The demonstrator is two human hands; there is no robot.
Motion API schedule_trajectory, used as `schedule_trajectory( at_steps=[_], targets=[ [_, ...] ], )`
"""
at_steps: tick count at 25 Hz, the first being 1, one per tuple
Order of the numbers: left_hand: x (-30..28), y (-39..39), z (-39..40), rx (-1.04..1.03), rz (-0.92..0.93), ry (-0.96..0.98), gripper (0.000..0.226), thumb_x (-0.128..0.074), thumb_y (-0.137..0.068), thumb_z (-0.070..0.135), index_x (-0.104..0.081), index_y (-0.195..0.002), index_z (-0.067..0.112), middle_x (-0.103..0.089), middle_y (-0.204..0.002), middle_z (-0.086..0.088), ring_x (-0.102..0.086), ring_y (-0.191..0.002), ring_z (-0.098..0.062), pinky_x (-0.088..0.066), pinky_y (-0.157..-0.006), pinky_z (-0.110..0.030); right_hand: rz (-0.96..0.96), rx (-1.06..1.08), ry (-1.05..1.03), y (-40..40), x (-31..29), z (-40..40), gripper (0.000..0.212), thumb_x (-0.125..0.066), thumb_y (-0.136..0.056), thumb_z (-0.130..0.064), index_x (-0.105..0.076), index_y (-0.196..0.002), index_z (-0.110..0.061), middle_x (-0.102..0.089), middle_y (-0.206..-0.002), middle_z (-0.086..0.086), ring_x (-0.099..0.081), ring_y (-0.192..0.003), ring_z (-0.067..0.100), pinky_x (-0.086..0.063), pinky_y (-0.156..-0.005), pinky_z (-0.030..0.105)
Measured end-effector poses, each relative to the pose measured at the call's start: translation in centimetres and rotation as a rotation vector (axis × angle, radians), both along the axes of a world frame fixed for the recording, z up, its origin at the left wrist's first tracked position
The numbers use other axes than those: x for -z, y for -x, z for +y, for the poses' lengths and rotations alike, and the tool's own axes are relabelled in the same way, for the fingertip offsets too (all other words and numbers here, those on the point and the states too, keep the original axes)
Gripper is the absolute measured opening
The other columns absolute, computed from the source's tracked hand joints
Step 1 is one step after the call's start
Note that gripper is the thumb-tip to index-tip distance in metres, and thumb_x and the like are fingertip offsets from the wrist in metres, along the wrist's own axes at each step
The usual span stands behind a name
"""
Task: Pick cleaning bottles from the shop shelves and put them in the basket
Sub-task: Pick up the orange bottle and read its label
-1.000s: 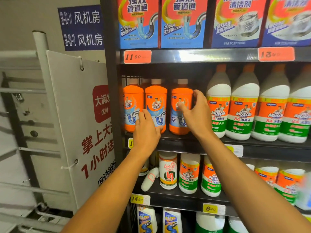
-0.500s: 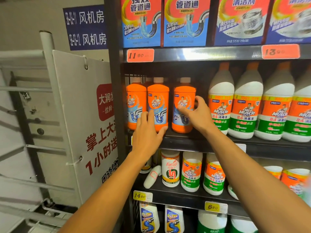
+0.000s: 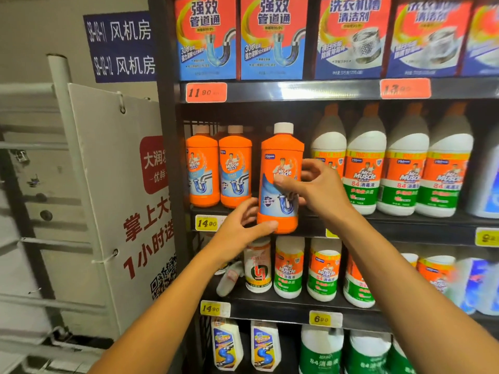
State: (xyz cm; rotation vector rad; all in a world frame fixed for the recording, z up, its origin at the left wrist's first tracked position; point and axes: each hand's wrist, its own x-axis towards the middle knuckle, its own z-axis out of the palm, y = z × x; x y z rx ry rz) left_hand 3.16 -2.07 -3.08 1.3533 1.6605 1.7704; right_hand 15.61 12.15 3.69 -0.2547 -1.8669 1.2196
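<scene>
An orange Mr Muscle drain-cleaner bottle (image 3: 280, 157) with a white cap is out in front of the middle shelf. My right hand (image 3: 313, 187) grips it round the label, thumb across the front. My left hand (image 3: 243, 225) cups its lower left side, thumb under the base edge. Two more orange bottles (image 3: 218, 168) stand behind at the left of that shelf. No basket is in view.
White Mr Muscle 84 bottles (image 3: 383, 168) fill the shelf to the right. Boxed cleaners (image 3: 272, 36) stand on the top shelf, smaller bottles (image 3: 289, 268) on the lower ones. A white sign board (image 3: 118, 201) and a metal rack (image 3: 32, 238) stand to the left.
My right hand has closed on the right-hand orange bottle and drawn it forward off the shelf. My left hand has moved right and come under its base.
</scene>
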Motion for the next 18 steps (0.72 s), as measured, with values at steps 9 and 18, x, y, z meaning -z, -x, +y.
schedule_trajectory(
  at_steps=[9,18],
  targets=[
    [6.4,-4.2,-2.6,0.069,-0.167,-0.010,0.069,-0.085,-0.058,0.017,-0.061,-0.123,0.013,-0.075,-0.112,0.002,-0.070,-0.104,-0.015,-0.055,-0.079,-0.021,-0.199,-0.280,0.051,-5.5,5.1,-2.9,0.062,-0.079,-0.077,-0.034,-0.053,-0.131,-0.020,-0.070,-0.117,-0.006,-0.069,-0.101,0.003,-0.055,-0.074,0.017],
    [12.1,-9.0,-5.1,0.183,-0.211,0.164,0.065,-0.081,-0.067,0.014,-0.054,-0.126,0.024,-0.071,-0.117,0.014,-0.066,-0.112,-0.006,-0.053,-0.085,-0.019,-0.089,-0.236,0.200,-9.5,12.0,-4.8,0.051,-0.086,-0.069,-0.026,-0.063,-0.114,-0.025,-0.076,-0.108,-0.007,-0.072,-0.100,0.010,-0.056,-0.079,0.021]
  ],
)
